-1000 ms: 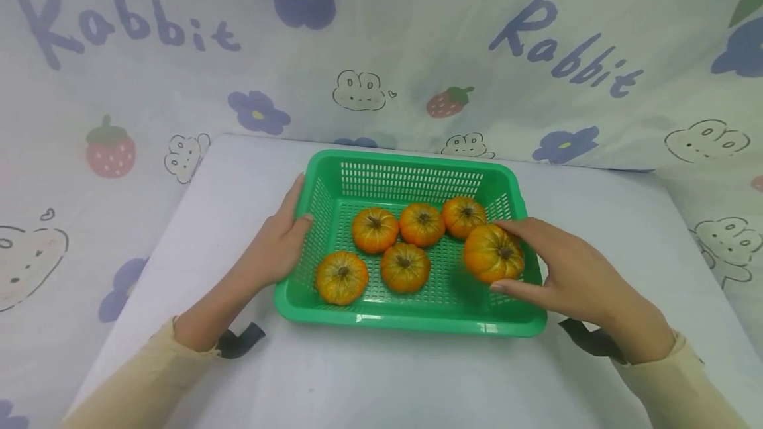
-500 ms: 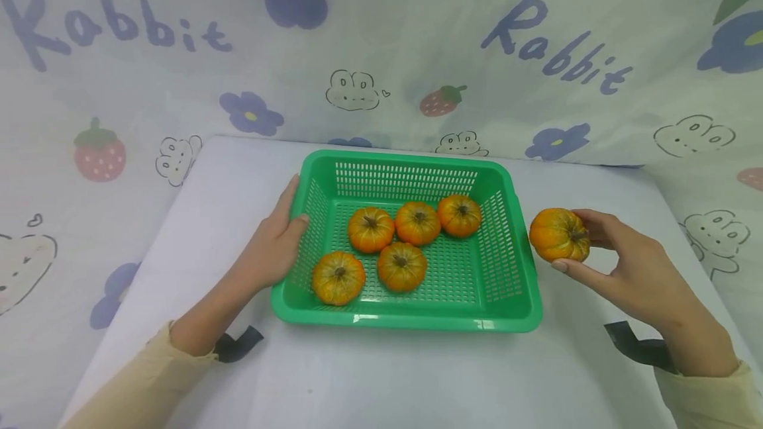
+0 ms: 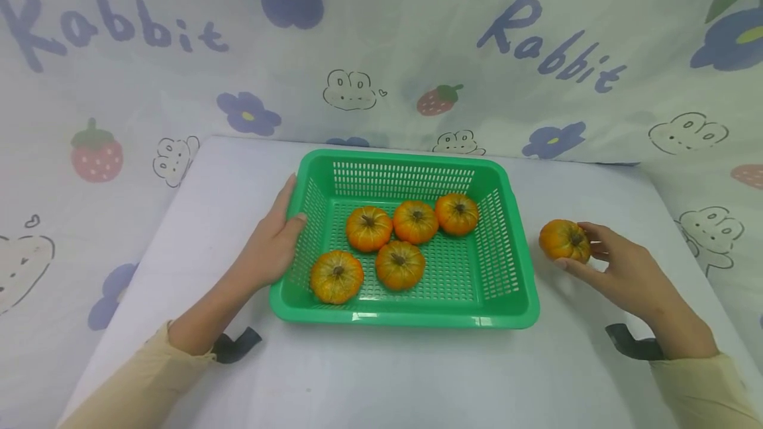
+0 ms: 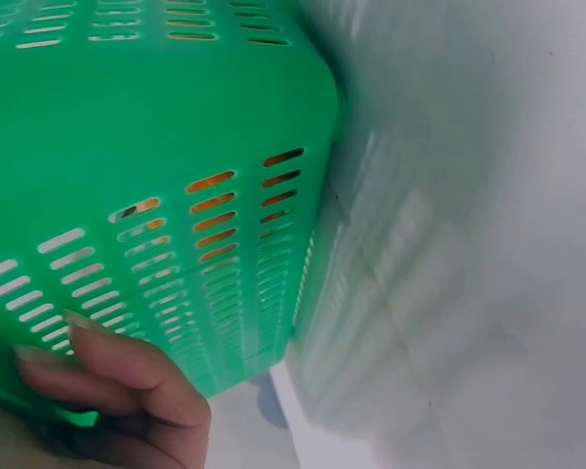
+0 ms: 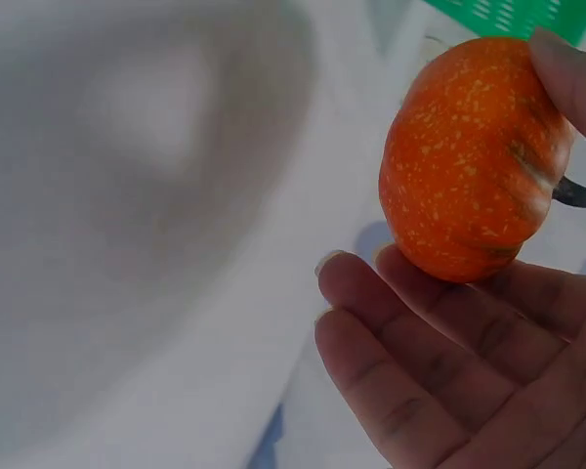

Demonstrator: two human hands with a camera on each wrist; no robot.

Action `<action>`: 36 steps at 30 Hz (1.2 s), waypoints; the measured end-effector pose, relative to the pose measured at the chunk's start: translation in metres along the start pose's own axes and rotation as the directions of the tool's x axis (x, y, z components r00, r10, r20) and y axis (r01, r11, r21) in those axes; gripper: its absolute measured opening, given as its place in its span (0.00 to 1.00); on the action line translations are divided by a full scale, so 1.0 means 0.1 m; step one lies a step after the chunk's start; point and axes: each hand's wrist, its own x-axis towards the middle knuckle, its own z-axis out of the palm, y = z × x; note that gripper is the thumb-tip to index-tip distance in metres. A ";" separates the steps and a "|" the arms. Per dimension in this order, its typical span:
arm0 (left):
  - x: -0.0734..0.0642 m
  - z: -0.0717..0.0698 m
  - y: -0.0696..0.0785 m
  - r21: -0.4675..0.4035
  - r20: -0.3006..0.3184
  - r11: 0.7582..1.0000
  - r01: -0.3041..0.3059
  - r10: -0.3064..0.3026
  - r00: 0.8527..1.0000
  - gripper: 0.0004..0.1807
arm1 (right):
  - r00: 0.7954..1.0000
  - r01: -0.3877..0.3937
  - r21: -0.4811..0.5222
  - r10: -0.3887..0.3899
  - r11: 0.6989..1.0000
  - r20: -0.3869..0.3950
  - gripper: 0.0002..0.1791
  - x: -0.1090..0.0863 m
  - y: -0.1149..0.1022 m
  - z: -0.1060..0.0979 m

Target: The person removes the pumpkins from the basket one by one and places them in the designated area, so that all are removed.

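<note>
My right hand (image 3: 626, 273) grips a small, squat, ribbed orange pumpkin with yellowish streaks (image 3: 559, 239), pinched between thumb and fingertips. It sits out at the ends of my fingers rather than deep in the palm, its stem turned back toward my hand. In the right wrist view my thumb presses near the stem side, while two of my fingers reach out past its lower side. I cannot tell whether its underside touches the table.

My left hand (image 3: 271, 243) grasps the left rim of a green plastic rectangular basket with slotted walls (image 3: 405, 318), thumb at the rim, fingers bent against the outside.

The held pumpkin is outside the basket, just beyond its right wall, with a strip of white-covered table (image 3: 405, 376) between them. Past my right hand the white surface runs on to the table's right edge; behind, it reaches a pale cloth backdrop printed with rabbits, flowers and strawberries (image 3: 381, 25). On my side a wide stretch of white lies before the basket's front rim.

Inside, five more orange pumpkins (image 3: 415, 222) lie stem up, three along the back and two nearer me; perforated floor shows at the right front.
</note>
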 end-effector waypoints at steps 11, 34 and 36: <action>0.01 0.00 0.02 -0.005 -0.013 1.000 -0.007 0.007 1.000 0.37 | 0.998 -0.032 -0.031 0.033 0.999 0.054 0.50 0.04 0.14 0.21; -0.01 0.03 0.03 -0.023 -0.046 0.993 0.116 -0.117 0.992 0.35 | 0.998 -0.033 -0.039 0.035 0.999 0.061 0.55 -0.01 0.13 0.18; -0.03 0.03 0.03 -0.012 -0.070 0.990 0.142 -0.142 0.987 0.34 | 0.999 -0.019 -0.052 0.022 0.998 0.046 0.56 -0.01 0.08 0.13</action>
